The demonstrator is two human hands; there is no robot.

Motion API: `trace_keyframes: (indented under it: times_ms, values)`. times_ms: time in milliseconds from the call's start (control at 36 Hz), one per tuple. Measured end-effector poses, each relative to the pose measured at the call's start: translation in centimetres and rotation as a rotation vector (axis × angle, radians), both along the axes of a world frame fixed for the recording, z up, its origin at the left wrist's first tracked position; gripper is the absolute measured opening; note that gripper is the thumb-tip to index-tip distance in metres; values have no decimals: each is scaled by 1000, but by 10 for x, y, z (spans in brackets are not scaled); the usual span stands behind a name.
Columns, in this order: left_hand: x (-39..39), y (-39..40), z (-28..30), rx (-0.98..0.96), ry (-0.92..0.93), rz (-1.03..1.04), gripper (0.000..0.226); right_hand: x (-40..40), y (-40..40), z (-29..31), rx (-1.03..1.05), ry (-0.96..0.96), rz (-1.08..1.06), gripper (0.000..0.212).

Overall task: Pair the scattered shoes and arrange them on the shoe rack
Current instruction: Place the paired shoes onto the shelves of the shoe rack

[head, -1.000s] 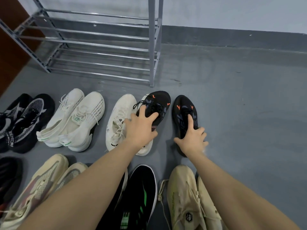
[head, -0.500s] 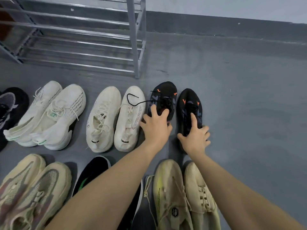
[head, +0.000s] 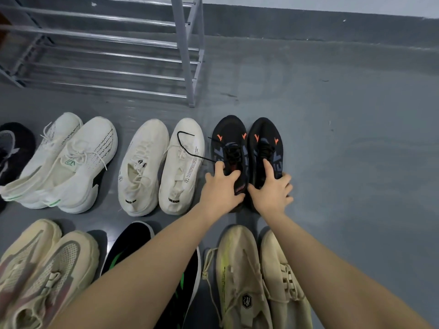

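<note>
Two black sneakers with orange marks stand side by side on the grey floor, toes pointing away. My left hand [head: 222, 188] grips the heel opening of the left black sneaker [head: 229, 141], with fingers curled inside it. My right hand [head: 270, 191] grips the heel of the right black sneaker [head: 266, 138] the same way. A black lace trails from the left one across a cream sneaker [head: 181, 162]. The metal shoe rack [head: 187, 55] stands at the back left, and its bars carry nothing.
On the floor to the left stand a cream pair [head: 142, 165], a white pair with green accents [head: 69, 162] and a dark shoe [head: 14, 148]. Nearer me lie a beige-pink pair [head: 40, 269], a black-green shoe [head: 133, 238] and a tan pair [head: 259, 276]. Bare floor lies to the right.
The left black sneaker has come off the cream shoe and now stands on the floor tight against its mate. Both hands stay on the heels. The view shifted right.
</note>
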State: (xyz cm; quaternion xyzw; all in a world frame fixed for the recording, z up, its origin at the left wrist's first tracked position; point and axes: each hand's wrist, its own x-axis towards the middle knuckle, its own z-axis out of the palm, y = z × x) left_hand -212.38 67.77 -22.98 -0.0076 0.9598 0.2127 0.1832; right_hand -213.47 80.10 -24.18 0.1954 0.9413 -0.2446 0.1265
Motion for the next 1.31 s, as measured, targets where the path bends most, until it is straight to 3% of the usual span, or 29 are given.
trace_keyframes:
  times_ms: [167, 361, 556, 722, 1056, 1167, 1250, 1306]
  values:
    - [-1, 1, 4, -36, -44, -80, 41, 5, -1, 5, 5, -4, 19, 75]
    - [0, -6, 11, -128, -22, -179, 48, 9, -8, 11, 96, -28, 97, 67]
    - [-2, -23, 19, -137, 103, -240, 61, 11, -18, 12, 169, 199, 201, 61]
    - [2, -37, 25, -151, 132, -348, 58, 12, -28, 18, 164, 335, 258, 49]
    - [0, -21, 30, -93, 94, -423, 58, 28, -11, 21, 523, 140, 259, 37]
    - [3, -11, 26, -49, 89, -385, 49, 29, -10, 24, 615, 105, 254, 32]
    - [4, -9, 24, -62, 143, -428, 44, 25, -5, 30, 616, 0, 363, 21]
    - [5, -8, 21, -75, 185, -475, 40, 22, -1, 34, 612, 37, 419, 17]
